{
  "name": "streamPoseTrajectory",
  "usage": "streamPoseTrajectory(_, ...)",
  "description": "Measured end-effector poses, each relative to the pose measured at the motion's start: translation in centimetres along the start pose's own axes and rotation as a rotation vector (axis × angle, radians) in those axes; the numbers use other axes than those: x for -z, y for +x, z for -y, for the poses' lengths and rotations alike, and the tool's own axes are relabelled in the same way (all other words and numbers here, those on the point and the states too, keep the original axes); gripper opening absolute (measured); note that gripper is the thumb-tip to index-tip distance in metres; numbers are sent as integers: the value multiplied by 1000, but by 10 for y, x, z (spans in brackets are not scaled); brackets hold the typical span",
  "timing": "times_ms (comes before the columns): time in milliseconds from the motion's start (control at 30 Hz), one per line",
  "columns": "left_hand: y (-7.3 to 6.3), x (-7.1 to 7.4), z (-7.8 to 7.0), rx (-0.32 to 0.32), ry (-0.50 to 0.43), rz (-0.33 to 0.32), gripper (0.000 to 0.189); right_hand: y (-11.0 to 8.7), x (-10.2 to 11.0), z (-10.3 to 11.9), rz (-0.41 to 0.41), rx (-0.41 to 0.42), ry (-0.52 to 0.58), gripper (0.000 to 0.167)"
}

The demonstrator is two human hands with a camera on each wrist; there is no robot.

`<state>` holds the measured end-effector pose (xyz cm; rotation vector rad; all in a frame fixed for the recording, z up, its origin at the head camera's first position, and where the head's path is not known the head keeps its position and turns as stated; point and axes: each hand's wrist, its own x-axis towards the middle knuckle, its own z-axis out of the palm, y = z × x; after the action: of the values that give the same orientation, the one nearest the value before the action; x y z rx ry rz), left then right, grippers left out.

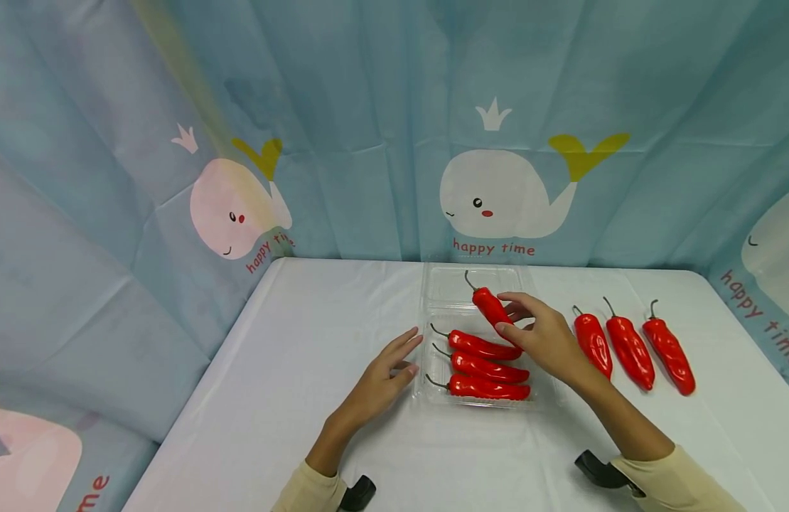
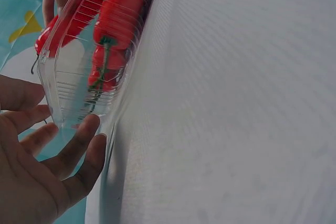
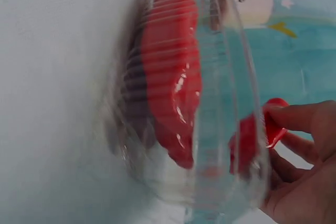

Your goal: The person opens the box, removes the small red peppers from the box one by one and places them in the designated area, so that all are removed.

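A clear plastic box (image 1: 478,403) with its lid (image 1: 442,284) folded back stands mid-table. Three red chili peppers (image 1: 490,368) lie in it side by side, their green stems toward the left. Above the box's far part, my right hand (image 1: 541,340) pinches another red chili pepper (image 1: 488,304) by its lower end, stem pointing up and left. At the box's left wall is my left hand (image 1: 379,384), fingers spread and slightly bent, holding nothing; in the left wrist view the fingertips (image 2: 92,124) are close to the wall, and contact is hard to tell.
To the right of the box, three more red chili peppers (image 1: 631,352) lie in a row on the white tablecloth (image 1: 292,341). A blue curtain (image 1: 369,128) printed with whales hangs behind the table and along its left side. Black wrist straps (image 1: 602,471) show at both sleeves.
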<state>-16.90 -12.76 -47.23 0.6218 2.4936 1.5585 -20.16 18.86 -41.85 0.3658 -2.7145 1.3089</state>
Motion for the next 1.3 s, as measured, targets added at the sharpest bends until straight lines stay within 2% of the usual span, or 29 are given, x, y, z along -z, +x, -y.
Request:
streamPoseTrajectory(333, 0, -1, 1, -1, 7, 1, 55, -16, 28, -4, -59, -6, -39, 59)
streamPoseTrajectory(700, -1, -2, 1, 2, 8, -11, 54, -37, 64, -23, -126, -58, -62, 62)
streamPoseTrajectory(933, -1, -2, 2, -1, 10, -14, 54, -51, 84, -38, -144, -129, -67, 63)
streamPoseTrajectory(1300, -1, -3, 2, 7, 22, -15, 54, -70, 114, -66, -204, -249, -139, 70)
